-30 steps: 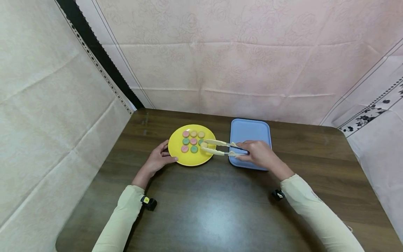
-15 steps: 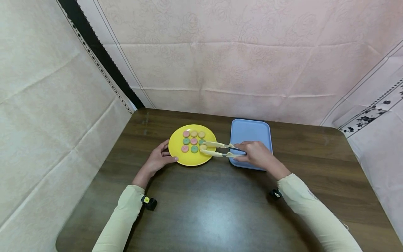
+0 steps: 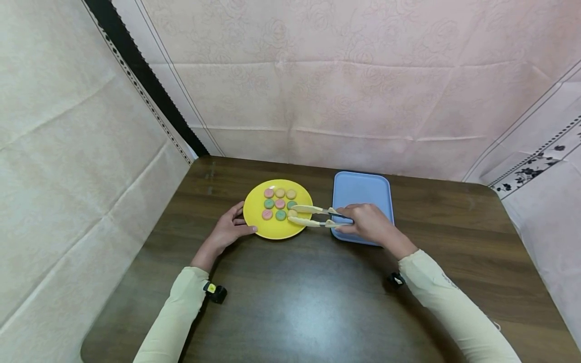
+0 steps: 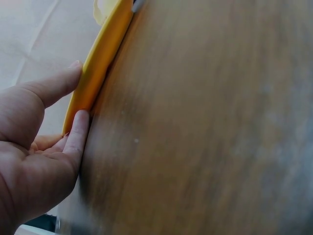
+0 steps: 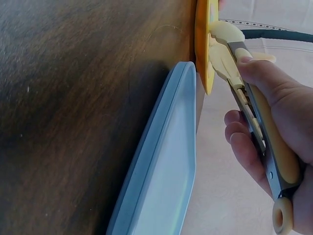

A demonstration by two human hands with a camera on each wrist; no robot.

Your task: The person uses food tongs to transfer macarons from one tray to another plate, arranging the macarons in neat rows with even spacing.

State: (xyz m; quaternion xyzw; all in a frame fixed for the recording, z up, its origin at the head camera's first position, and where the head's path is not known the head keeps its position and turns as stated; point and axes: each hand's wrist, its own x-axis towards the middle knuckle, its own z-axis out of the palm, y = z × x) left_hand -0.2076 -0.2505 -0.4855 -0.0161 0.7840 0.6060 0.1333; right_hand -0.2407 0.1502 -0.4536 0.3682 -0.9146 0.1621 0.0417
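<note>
On the yellow plate (image 3: 254,222) several pink, green and cream macarons stand in rows. My left hand (image 3: 225,229) holds the plate's left rim, its thumb and fingertips spread along the edge. In the left wrist view the thumb lies on the upper side of the plate (image 4: 93,68), a finger lower down by the table. My right hand (image 3: 369,222) grips cream-and-grey tongs (image 3: 323,210) from the right. Their tips reach over the plate's right side, parted around a cream macaron (image 3: 292,213) in the nearest row. A green macaron (image 3: 291,204) is partly covered by the upper arm.
A blue rectangular tray (image 3: 363,186) stands just right of the plate, partly under my right hand. Both rest on a dark wooden table (image 3: 290,282), near its far edge. Pale patterned cloth (image 3: 340,101) hangs behind the table.
The tongs have shifted slightly left and nearer, with the cream macaron; it now lies in line with the nearest row, the tips spread slightly wider. My left hand stays at the plate.
</note>
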